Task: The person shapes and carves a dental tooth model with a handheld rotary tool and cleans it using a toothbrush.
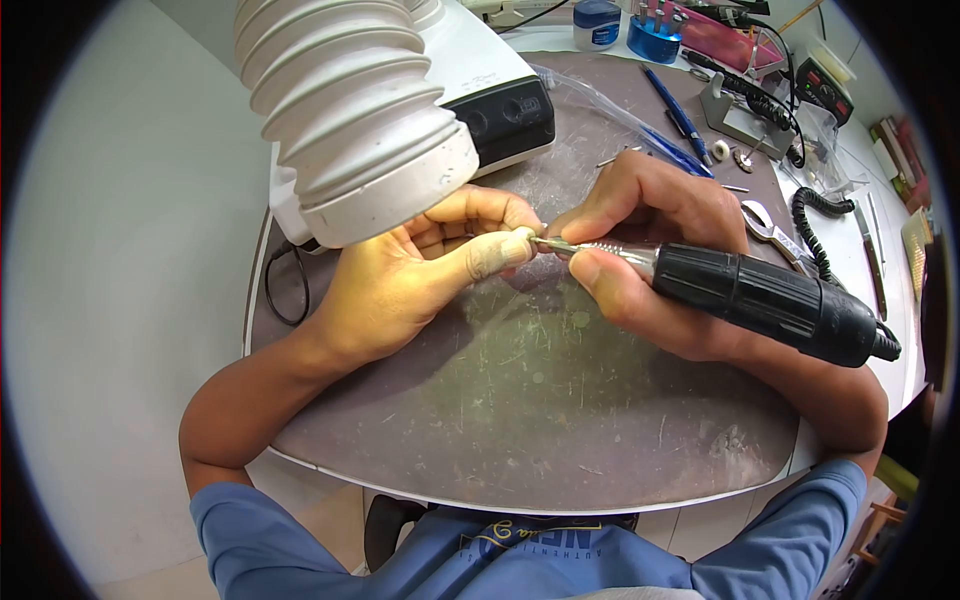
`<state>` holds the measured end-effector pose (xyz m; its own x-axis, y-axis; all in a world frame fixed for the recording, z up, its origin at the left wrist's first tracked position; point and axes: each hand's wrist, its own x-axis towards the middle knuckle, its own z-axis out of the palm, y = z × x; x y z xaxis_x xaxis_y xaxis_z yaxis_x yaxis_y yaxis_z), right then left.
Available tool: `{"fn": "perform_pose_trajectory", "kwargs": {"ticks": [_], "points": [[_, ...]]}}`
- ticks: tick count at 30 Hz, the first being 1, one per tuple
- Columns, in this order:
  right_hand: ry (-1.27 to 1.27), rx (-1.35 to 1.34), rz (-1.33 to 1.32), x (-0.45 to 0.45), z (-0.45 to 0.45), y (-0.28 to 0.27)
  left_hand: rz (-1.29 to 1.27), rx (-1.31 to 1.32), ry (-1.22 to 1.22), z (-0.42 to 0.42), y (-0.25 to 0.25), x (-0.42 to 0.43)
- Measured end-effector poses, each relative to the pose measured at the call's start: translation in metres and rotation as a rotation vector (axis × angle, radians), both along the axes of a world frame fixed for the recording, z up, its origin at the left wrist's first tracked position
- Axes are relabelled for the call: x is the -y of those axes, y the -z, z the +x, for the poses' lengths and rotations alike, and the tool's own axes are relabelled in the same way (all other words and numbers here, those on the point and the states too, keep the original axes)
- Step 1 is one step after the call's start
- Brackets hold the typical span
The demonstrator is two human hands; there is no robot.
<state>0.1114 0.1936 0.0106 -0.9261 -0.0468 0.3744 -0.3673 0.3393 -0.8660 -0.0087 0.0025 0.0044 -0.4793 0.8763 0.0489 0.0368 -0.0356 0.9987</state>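
Observation:
My right hand (655,255) is closed round the metal nose of a black rotary handpiece (765,295), whose cable end points to the lower right. Its thin metal bit (553,242) reaches the fingertips of my left hand (425,265). Thumb and fingers of that hand are pinched together, and the small piece between them is too hidden to name. Both hands are above the brown work surface (530,400), with their fingertips almost meeting. A grey smudge marks the left thumb.
A white ribbed extraction hose (350,110) hangs just above my left hand, before a white and black machine (500,110). Scissors (775,235), a coiled black cable (820,225), a blue pen (675,110), a handpiece stand (740,120) and a blue-labelled jar (597,25) lie right and back.

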Motion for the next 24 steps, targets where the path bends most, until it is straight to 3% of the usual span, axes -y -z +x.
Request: {"fn": "perform_pose_trajectory", "kwargs": {"ticks": [24], "points": [[-0.017,-0.033,0.044,-0.0032,-0.0029,0.0023,0.007,0.053,0.005,-0.0037,0.0058,0.0017]]}}
